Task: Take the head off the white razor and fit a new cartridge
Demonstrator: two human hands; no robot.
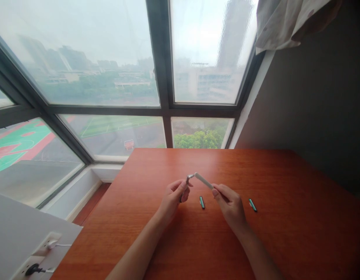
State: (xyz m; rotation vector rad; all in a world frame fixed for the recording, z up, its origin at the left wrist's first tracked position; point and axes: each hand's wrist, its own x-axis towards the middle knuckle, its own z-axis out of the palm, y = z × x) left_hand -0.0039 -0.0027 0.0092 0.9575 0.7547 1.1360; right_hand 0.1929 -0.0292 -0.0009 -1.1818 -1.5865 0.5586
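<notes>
My left hand (174, 195) is closed around a razor handle (187, 179), whose bare metallic neck points up and to the right. Between the thumb and fingers of my right hand (230, 203) is a slim pale stick (203, 181), perhaps a brush, slanting up to the left. Its rounded tip is close to the metallic neck; whether they touch I cannot tell. On the table between my hands lies a razor cartridge (201, 202), green with dark edges. A similar razor cartridge (252, 205) rests to the right of my right hand.
A reddish-brown wooden table (285, 241) extends under both hands to the window (165, 112). At the lower left are wall sockets (48, 245) with plugs and cables. Pale fabric (285, 23) hangs at the upper right, before a dark wall (320, 105).
</notes>
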